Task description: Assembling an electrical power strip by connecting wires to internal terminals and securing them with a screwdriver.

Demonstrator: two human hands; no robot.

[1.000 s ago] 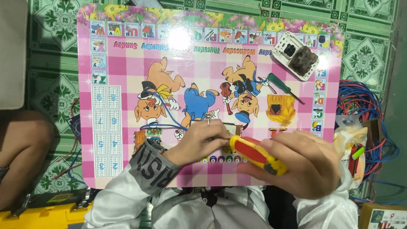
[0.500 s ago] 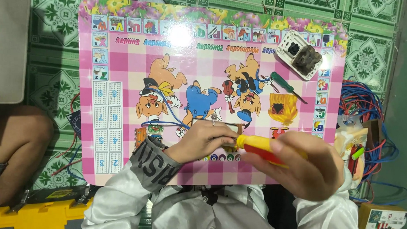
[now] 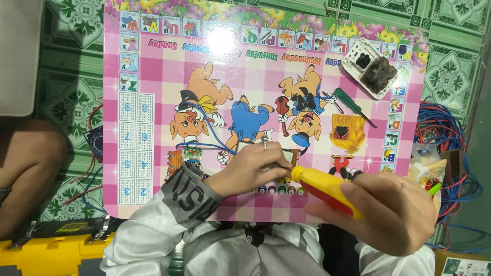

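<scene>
My right hand (image 3: 392, 212) grips a screwdriver with a yellow and red handle (image 3: 324, 191), its tip pointing left toward my left hand. My left hand (image 3: 250, 168) is closed over a small whitish part (image 3: 243, 147) on the pink cartoon board (image 3: 146, 103); most of that part is hidden under the fingers. Blue and white wires (image 3: 213, 135) run from above into my left hand. A green-handled screwdriver (image 3: 353, 107) lies on the board to the upper right, apart from both hands.
A white wall socket plate (image 3: 369, 67) lies at the board's upper right corner. Coils of blue and red wire (image 3: 447, 142) sit right of the board. A yellow toolbox (image 3: 40, 259) stands at lower left, with another person's knee (image 3: 21, 167) beside it.
The view shifted slightly. My right hand has brought the yellow screwdriver a little closer to my left hand; my left hand stays on the small part.
</scene>
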